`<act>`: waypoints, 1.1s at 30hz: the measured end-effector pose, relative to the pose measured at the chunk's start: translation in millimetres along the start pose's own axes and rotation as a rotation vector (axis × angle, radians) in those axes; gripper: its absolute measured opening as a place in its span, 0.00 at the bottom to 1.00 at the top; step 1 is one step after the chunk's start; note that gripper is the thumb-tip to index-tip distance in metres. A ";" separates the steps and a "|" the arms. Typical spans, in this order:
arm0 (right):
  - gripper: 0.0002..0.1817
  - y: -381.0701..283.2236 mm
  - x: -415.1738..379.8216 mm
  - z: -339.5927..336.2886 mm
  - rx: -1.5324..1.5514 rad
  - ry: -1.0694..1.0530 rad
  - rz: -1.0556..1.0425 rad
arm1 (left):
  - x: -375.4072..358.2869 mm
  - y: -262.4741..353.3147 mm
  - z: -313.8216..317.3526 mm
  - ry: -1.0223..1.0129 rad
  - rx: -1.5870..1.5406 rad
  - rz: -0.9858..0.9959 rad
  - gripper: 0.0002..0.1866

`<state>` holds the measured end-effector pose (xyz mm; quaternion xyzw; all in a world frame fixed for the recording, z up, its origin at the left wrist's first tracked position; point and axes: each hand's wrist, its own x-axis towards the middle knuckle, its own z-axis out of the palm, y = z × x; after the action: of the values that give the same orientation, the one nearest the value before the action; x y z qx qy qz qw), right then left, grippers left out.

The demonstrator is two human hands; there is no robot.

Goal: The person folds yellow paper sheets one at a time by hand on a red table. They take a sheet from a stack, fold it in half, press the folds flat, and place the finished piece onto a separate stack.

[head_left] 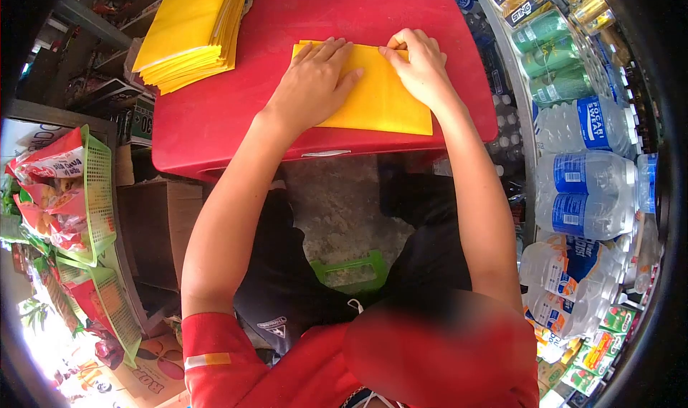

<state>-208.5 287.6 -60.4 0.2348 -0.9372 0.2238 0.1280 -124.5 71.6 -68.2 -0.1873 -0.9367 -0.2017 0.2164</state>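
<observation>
A flat yellow folded sheet, perhaps paper or thin plastic (390, 110), lies on the red table (308, 13) in front of me. My left hand (320, 78) rests flat on its left part, fingers stretched toward the far edge and thumb apart. At the far right corner my right hand (419, 60) has its fingers curled, with thumb and forefinger pinching the sheet's edge. Beyond my left hand, to the left, stands a thick stack of similar yellow folded pieces (190, 31).
Packs of bottled drinks (584, 193) and green cans (552, 57) line the right side. Green baskets of packaged goods (100, 200) hang at the left, near a cardboard box (183, 221). A green plastic stool (351, 272) shows between my legs.
</observation>
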 end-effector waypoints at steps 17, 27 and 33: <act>0.17 -29.8 -12.6 -7.7 -0.083 0.139 -0.184 | -0.4 -6.6 2.1 -0.134 0.073 0.015 0.27; 0.40 -61.0 -50.6 -5.2 -0.094 -0.294 0.000 | -0.3 -13.0 2.1 -0.200 0.044 0.022 0.27; 0.39 -8.3 -59.3 -20.4 -0.201 -0.246 0.092 | -0.8 -13.2 2.6 -0.193 0.014 0.003 0.26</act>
<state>-150.8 313.5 -60.2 0.2032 -0.9733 0.1041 0.0247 -130.5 61.4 -74.6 -0.2058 -0.9543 -0.1757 0.1266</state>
